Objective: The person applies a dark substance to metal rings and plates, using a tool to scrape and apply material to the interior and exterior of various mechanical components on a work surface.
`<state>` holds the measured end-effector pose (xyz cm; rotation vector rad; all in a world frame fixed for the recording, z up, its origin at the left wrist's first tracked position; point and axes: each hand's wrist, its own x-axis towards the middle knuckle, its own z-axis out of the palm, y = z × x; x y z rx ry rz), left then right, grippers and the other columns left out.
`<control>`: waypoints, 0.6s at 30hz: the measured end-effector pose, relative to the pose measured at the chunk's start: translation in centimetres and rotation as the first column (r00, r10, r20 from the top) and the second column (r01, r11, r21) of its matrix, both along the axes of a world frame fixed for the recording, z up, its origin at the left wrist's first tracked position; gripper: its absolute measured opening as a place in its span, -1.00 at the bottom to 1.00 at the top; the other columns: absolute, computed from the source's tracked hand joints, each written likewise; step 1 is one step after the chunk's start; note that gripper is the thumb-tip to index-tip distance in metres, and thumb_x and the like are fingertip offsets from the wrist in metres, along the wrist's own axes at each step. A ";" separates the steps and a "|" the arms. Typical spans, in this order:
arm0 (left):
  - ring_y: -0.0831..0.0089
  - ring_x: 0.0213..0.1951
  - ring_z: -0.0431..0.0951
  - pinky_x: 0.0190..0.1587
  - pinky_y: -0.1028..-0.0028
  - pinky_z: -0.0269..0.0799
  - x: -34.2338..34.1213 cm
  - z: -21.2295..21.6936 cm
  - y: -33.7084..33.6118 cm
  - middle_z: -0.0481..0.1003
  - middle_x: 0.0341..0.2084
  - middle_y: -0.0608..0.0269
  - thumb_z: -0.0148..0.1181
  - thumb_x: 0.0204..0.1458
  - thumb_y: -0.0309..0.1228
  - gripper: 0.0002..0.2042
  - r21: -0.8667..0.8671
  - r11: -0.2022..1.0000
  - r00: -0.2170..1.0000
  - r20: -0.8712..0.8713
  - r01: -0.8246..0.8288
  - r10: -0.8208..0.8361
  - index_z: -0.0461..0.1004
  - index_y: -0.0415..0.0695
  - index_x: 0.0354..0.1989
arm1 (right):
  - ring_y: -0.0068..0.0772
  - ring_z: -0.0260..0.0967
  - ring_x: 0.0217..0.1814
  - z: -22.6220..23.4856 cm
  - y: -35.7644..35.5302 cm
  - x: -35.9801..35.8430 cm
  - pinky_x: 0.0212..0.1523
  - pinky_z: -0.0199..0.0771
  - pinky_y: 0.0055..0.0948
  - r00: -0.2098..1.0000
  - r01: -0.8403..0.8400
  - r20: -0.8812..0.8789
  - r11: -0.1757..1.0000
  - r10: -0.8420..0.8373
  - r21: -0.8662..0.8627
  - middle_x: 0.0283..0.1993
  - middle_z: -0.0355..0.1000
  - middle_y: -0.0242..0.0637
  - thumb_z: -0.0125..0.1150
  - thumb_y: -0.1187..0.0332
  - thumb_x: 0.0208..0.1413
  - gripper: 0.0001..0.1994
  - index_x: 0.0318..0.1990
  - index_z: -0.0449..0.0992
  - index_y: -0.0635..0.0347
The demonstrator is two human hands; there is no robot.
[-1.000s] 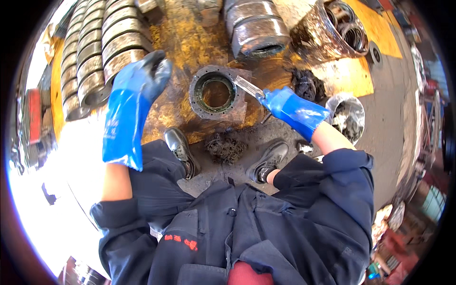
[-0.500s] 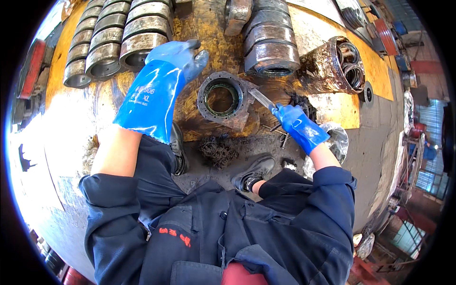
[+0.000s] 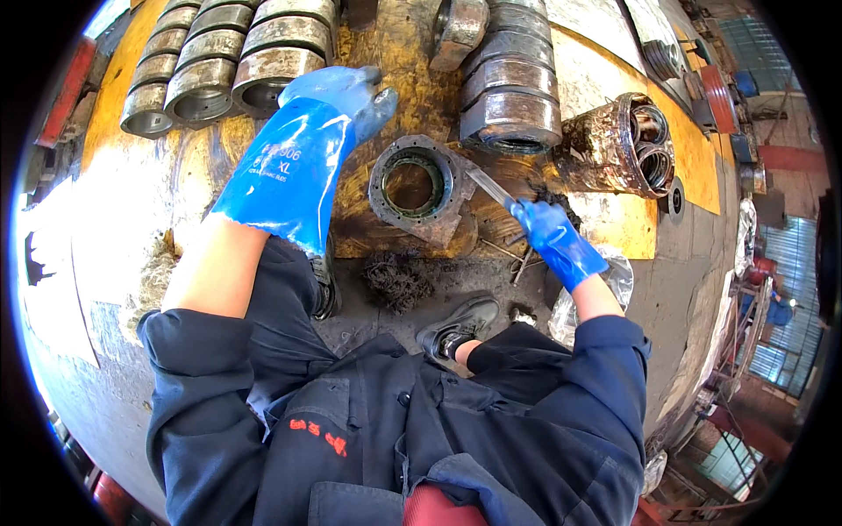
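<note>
Your right hand (image 3: 548, 230) is closed around the handle of a flat-bladed scraper (image 3: 488, 186), whose blade runs up and left until its tip meets the right rim of the square-flanged bearing housing (image 3: 419, 187). That housing lies flat on the greasy yellow floor plate (image 3: 614, 232), its round bore facing up, just ahead of your shoes. Your left hand (image 3: 351, 92), in a long blue glove, hovers up and left of the housing with the fingers loosely spread and holding nothing; it is close to the housing's upper left corner, but I cannot tell whether it touches it.

This looks like the scraping step: old grease and grime coming off the housing's face and bore edge. A clump of dark scrapings (image 3: 396, 279) lies on the floor just below the housing, between your feet.

The next stroke probably calls for the left hand to come down on the flange and steady it, so the housing does not slide when you push the blade. Keep the blade shallow against the rim.

Above the housing stand rows of steel rings (image 3: 219, 74); right of it, a rusty cylinder (image 3: 618, 145) lies on its side.
</note>
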<state>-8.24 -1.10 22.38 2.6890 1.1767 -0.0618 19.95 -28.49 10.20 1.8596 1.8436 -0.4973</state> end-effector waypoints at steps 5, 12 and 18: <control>0.05 -0.02 0.53 0.08 0.16 0.43 1.1 -0.3 -0.6 0.56 -0.11 -0.01 -0.18 0.20 0.04 -0.49 0.000 0.999 0.999 -0.003 0.039 -0.039 0.37 0.06 0.22 | -0.04 0.39 0.15 -1.3 0.3 -0.5 0.15 0.37 0.00 0.991 0.002 -0.134 0.995 0.011 0.097 0.26 0.31 -0.03 -0.22 0.33 0.32 -0.54 0.37 0.17 -0.03; 0.04 -0.02 0.53 0.09 0.15 0.42 1.1 -1.4 1.2 0.55 -0.09 -0.05 -0.15 0.20 0.04 -0.48 0.014 0.999 0.998 -0.020 0.052 -0.051 0.41 -0.02 0.16 | -0.03 0.45 0.05 -1.0 11.9 -6.3 -0.02 0.45 -0.01 0.996 -0.056 -0.069 0.995 0.062 0.080 0.11 0.40 -0.14 -0.23 0.35 0.33 -0.63 0.24 0.28 -0.01; 0.00 0.13 0.43 0.23 0.15 0.28 -2.9 -0.7 1.1 0.44 0.08 -0.12 -0.13 0.20 0.10 -0.37 0.160 0.978 0.991 -0.044 0.130 -0.125 0.36 -0.20 0.21 | -0.10 0.52 -0.23 0.4 -0.9 -7.9 -0.37 0.51 -0.06 0.933 -0.258 -0.153 0.904 0.324 0.340 0.04 0.41 -0.11 -0.06 0.50 0.13 -0.51 0.27 0.25 0.09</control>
